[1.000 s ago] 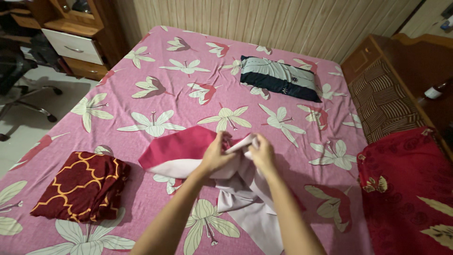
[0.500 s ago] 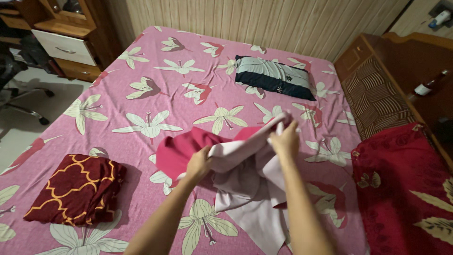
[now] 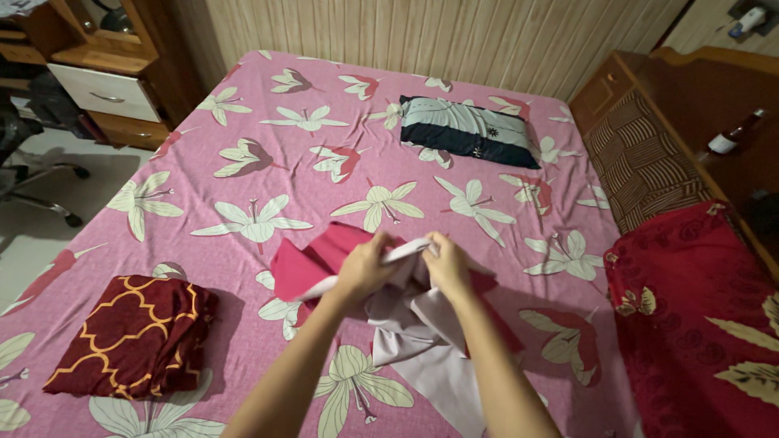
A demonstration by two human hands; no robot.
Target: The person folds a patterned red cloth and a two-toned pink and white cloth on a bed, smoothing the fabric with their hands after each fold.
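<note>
At the centre of the frame, the left hand (image 3: 363, 264) and right hand (image 3: 446, 261) are both closed on one edge of a two-tone cloth, magenta outside and pale lilac inside (image 3: 422, 341). It hangs crumpled over the pink floral bed sheet (image 3: 268, 154), so folding looks barely begun. A folded maroon cloth with gold lattice (image 3: 134, 337) lies lower left, seemingly finished.

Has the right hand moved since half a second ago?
Yes. The right hand came back from toward the striped pillow to meet the left hand on the cloth.
</note>
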